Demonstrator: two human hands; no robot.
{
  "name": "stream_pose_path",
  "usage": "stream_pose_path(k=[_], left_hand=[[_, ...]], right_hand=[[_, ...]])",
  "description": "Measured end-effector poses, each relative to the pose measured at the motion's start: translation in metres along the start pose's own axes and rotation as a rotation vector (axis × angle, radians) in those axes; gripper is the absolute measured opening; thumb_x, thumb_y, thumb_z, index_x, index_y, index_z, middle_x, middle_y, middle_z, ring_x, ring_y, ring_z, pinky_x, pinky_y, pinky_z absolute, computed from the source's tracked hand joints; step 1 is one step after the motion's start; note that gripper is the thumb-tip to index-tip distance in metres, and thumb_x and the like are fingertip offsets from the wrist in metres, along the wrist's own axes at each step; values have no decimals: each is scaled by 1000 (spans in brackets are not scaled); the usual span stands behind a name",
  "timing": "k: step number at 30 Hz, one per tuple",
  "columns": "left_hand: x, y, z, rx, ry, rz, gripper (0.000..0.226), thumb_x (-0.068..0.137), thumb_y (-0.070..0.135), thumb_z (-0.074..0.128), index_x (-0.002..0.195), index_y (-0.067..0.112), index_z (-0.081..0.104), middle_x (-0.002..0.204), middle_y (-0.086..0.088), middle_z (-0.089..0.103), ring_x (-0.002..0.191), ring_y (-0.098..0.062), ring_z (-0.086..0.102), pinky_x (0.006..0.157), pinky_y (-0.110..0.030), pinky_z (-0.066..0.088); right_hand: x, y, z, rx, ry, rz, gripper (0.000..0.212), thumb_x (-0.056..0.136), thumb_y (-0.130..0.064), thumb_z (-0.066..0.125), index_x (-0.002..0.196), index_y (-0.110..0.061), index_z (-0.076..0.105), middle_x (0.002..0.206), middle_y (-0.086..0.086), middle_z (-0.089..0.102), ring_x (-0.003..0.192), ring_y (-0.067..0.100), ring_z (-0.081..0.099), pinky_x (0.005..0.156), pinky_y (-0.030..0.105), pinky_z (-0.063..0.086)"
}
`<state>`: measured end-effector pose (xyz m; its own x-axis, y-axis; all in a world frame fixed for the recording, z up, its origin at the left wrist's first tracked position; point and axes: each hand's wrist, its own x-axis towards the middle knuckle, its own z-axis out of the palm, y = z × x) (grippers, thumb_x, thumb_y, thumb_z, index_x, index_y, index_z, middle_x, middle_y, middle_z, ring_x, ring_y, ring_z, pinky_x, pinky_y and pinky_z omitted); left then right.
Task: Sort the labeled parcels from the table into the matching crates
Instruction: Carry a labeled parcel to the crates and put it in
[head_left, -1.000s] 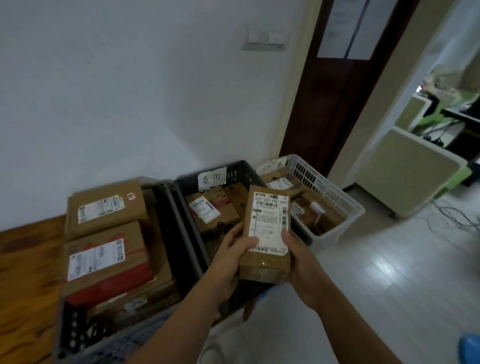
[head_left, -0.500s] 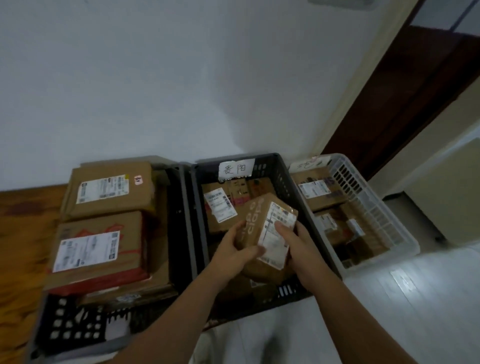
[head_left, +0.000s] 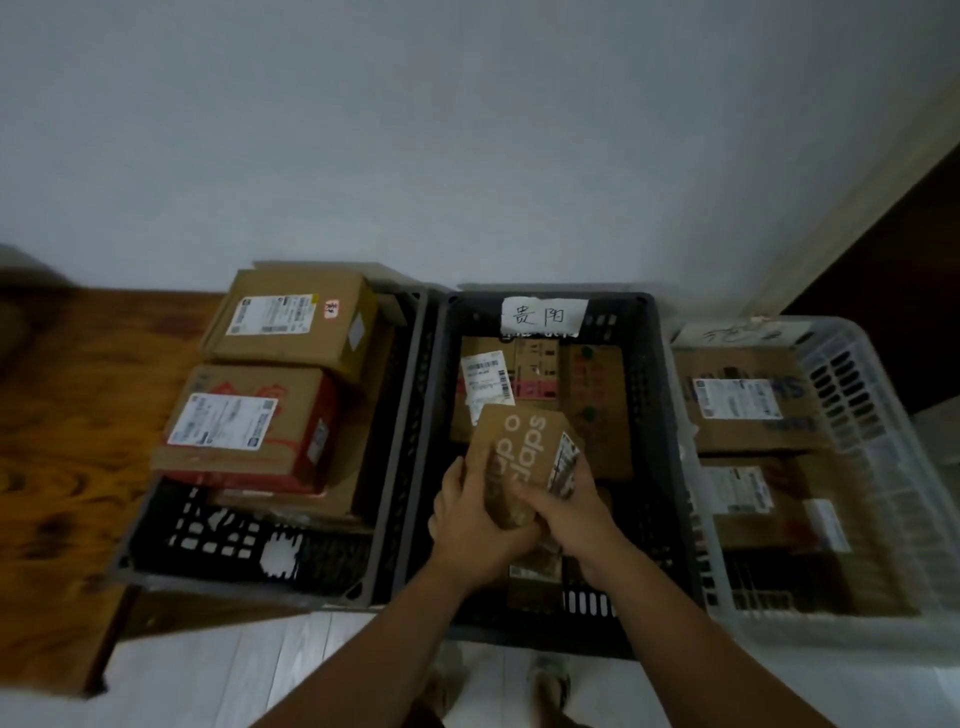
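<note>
Both hands, left hand (head_left: 470, 512) and right hand (head_left: 569, 512), have fingers clamped round the small brown parcel (head_left: 522, 457) at frame centre, tilted over the middle dark crate (head_left: 662, 415), probably to fit beside boxes already there

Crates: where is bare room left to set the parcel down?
Left crate has the widest bare floor, between its stack and near wall. In the middle crate, boxes crowd the far half; a dark gap lies between the right hand and right wall. White crate looks nearly full.
</note>
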<state>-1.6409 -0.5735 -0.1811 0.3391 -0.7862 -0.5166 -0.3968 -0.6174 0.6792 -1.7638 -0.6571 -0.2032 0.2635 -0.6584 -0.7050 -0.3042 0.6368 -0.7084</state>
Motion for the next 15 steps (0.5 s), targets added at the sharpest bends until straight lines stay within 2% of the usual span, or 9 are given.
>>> stream_pose_path(k=[3, 5, 6, 8, 10, 11, 13, 15], left_hand=[[11, -17, 6, -227, 1, -72, 98, 70, 72, 75, 152, 52, 26, 153, 7, 41, 140, -18, 42, 112, -49, 43], [15, -21, 5, -326, 27, -155, 77, 81, 60, 74, 148, 42, 41, 140, 8, 56, 125, -14, 59, 101, -41, 55], [17, -22, 4, -342, 29, -187, 69, 87, 52, 71, 148, 36, 42, 140, 6, 57, 121, -14, 60, 98, -37, 56], [23, -30, 6, -304, 26, -255, 74, 90, 50, 65, 155, 29, 36, 145, 3, 49, 124, -20, 57, 100, -39, 54], [33, -49, 15, -255, 23, -302, 85, 78, 62, 62, 154, 34, 35, 143, 3, 49, 124, -24, 56, 99, -44, 55], [44, -69, 24, -238, 26, -324, 83, 74, 65, 60, 150, 38, 40, 140, 3, 52, 122, -24, 58, 96, -46, 57], [54, -81, 31, -185, 31, -351, 71, 75, 63, 57, 142, 40, 46, 137, -1, 56, 121, -28, 59, 95, -50, 57], [44, -59, 25, -80, 46, -313, 71, 83, 54, 55, 149, 34, 40, 147, -5, 44, 133, -35, 46, 107, -51, 47]], right_hand=[[10, 13, -13, -4, -63, 29, 87, 85, -29, 84, 152, -44, 31, 128, -9, 63, 111, 16, 65, 81, 34, 60], [12, 20, -15, -8, -114, 61, 88, 84, -31, 86, 151, -45, 31, 128, -9, 64, 109, 16, 68, 83, 36, 61], [14, 24, -14, -15, -136, 85, 93, 82, -33, 87, 154, -44, 29, 131, -8, 64, 109, 17, 69, 85, 38, 61], [17, 34, -10, -37, -165, 144, 96, 81, -39, 87, 157, -43, 28, 134, -5, 63, 111, 20, 68, 92, 43, 60], [21, 41, -4, -58, -172, 172, 84, 84, -45, 83, 153, -45, 35, 132, -6, 65, 113, 20, 68, 100, 46, 56], [24, 43, 0, -69, -182, 181, 78, 86, -49, 80, 152, -46, 38, 132, -6, 66, 114, 20, 67, 103, 47, 55], [31, 45, 7, -105, -194, 192, 69, 90, -54, 73, 150, -47, 41, 132, -6, 66, 115, 20, 66, 104, 46, 54], [40, 48, 18, -121, -183, 194, 59, 95, -53, 67, 149, -46, 43, 132, -5, 66, 114, 20, 66, 101, 44, 55]])
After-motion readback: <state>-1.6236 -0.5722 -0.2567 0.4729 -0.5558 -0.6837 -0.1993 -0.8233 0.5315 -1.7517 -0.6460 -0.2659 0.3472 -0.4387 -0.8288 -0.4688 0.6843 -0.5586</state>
